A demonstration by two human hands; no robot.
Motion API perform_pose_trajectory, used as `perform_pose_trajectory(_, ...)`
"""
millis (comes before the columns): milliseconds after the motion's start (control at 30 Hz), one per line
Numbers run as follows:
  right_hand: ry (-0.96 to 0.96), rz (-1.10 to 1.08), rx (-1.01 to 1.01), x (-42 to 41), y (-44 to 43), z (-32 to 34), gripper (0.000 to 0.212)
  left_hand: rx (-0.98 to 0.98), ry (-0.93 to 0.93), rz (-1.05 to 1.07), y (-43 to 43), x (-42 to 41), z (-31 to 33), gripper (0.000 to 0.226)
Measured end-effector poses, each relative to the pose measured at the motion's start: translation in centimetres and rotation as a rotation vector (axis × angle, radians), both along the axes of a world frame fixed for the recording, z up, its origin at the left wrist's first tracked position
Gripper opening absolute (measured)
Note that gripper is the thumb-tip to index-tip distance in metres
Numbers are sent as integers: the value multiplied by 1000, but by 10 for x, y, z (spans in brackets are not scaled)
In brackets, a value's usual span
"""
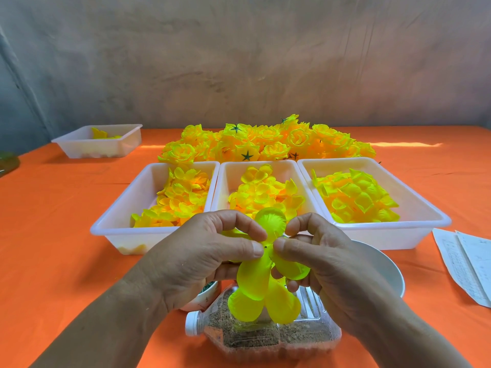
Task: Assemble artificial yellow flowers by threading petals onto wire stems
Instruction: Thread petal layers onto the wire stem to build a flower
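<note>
Low in the middle of the frame, the left hand point(210, 253) and the right hand point(321, 264) both pinch one yellow petal piece point(252, 281) with thumb and first finger. Its middle sits right between the two hands, just as near to each, and its petals run up and down the frame. A tiny dark dot point(265, 246) there may be the stem tip.

The left hand point(204, 256) and the right hand point(326, 261) pinch a yellow-green petal piece point(252, 280) at its centre, above a plastic bottle point(265, 337) lying on its side on the orange tablecloth point(66, 235). Beyond them, three white trays point(265, 162) of yellow petals stand side by side, with a heap of yellow flowers point(265, 142) behind.
</note>
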State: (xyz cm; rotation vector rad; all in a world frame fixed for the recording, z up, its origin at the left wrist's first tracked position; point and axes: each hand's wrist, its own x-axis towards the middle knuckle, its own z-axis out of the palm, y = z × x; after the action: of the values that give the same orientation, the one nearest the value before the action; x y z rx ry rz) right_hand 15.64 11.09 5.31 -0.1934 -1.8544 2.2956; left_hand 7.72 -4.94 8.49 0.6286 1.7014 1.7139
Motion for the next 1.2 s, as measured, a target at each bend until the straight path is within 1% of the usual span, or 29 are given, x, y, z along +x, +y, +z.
perform_pose_trajectory(333, -20, -18, -10, -1, -2, -2, 23, -18, -39, 3, 1, -2, -2, 15)
perform_pose_trajectory(567, -43, -22, -13, -1, -3, 2, 22, -12, -64, 22, 2, 0, -2, 17)
perform_pose_trajectory(967, -49, -2, -24, -1, -4, 3, 21, -11, -43, 46, 0, 3, -3, 16)
perform_pose_trajectory(1133, -24, 42, 20, 3, -3, 8, 48, -18, -33, 59, 0, 4, -3, 17)
perform_pose_trajectory(1167, -27, 37, 39, 3, -3, 7, 51, -20, -31, 58, 0, 4, -3, 17)
perform_pose_trajectory(1200, -31, 29, 49, 3, -3, 6, 48, -22, -32, 58, 0, 5, -3, 17)
